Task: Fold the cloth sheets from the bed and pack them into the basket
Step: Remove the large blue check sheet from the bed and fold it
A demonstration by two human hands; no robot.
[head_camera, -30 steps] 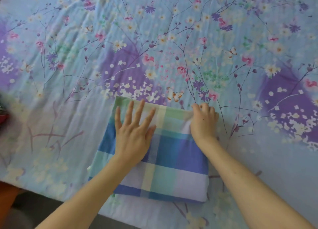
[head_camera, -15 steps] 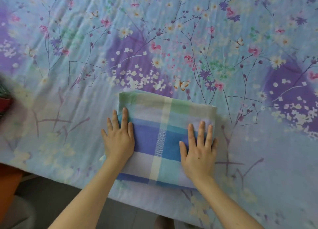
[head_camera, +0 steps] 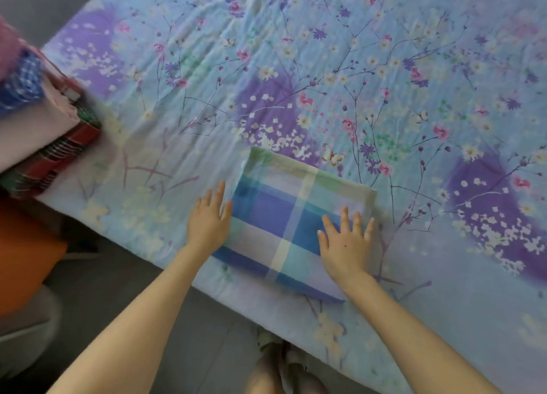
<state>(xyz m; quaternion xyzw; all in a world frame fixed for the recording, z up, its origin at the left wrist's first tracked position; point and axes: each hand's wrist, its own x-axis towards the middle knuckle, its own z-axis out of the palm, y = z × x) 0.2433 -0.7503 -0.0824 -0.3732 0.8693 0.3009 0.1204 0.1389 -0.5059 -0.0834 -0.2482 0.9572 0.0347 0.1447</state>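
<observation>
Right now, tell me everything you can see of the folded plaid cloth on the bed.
The folded plaid cloth is a thick, neat rectangle of several layers, checked in blue, teal, pale green, lilac and cream, and it looks like soft woven cotton. It lies flat on the floral bedsheet near the bed's front edge, turned slightly askew. The right hand rests flat on its right part, fingers spread. The left hand lies flat against its left edge, mostly on the bedsheet.

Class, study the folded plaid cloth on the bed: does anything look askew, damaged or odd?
Nothing stands out. The plaid cloth lies folded flat on the floral bedsheet, skewed to the bed edge, with the left hand at its left side and the right hand flat on it.
</observation>
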